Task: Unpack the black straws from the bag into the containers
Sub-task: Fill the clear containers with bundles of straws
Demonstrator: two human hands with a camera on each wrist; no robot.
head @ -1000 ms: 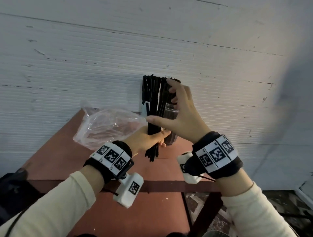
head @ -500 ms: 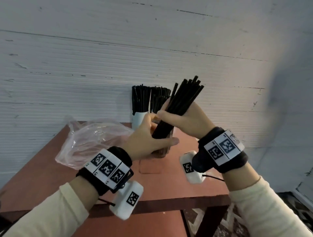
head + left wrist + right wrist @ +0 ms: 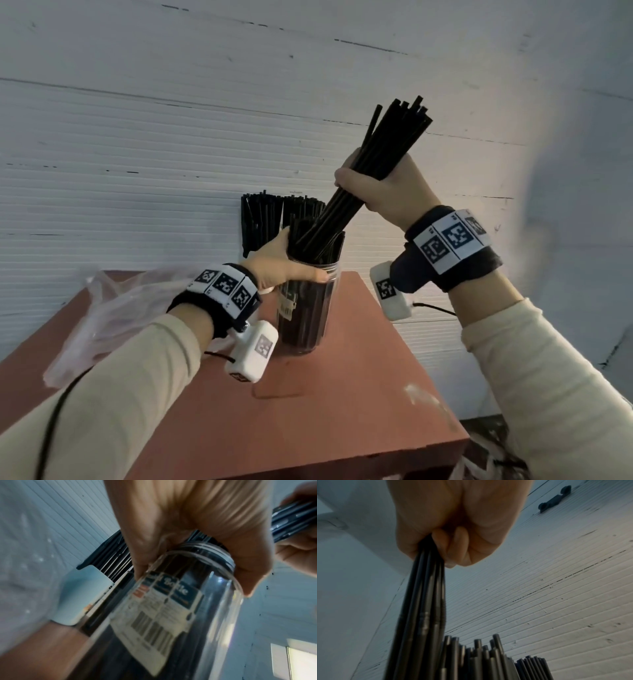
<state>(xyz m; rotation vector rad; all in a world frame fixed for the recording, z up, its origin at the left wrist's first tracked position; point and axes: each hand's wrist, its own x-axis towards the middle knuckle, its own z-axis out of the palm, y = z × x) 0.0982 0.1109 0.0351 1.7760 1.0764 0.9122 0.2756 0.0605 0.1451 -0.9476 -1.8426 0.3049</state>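
Lying slack and see-through at the left of the red worktop point(image 3: 359, 394): the plastic bag point(image 3: 113, 308), apparently emptied, though contents too hazy to be sure. Standing behind, against the white wall: a pale container point(image 3: 82, 595) already packed with black straws.

Curling round the rim of the clear jar point(image 3: 308, 308), thumb across the front: the left hand point(image 3: 277, 263), now steadying the jar instead of propping up the bundle as a second ago. Showing through the jar's wall, behind a barcode label: dark straws already inside.

Clenching the bundle of straws point(image 3: 380, 164) in a full fist at mid-length: the right hand point(image 3: 387, 192). Having been passed over from the left hand and tilted, the bundle is now slanting down to the left, lower ends just entering the jar's mouth among the straws standing there, upper ends fanning out up and to the right.

Meaning, probably: last handful going in. Remaining: straightening the bundle, sliding it down, letting go.
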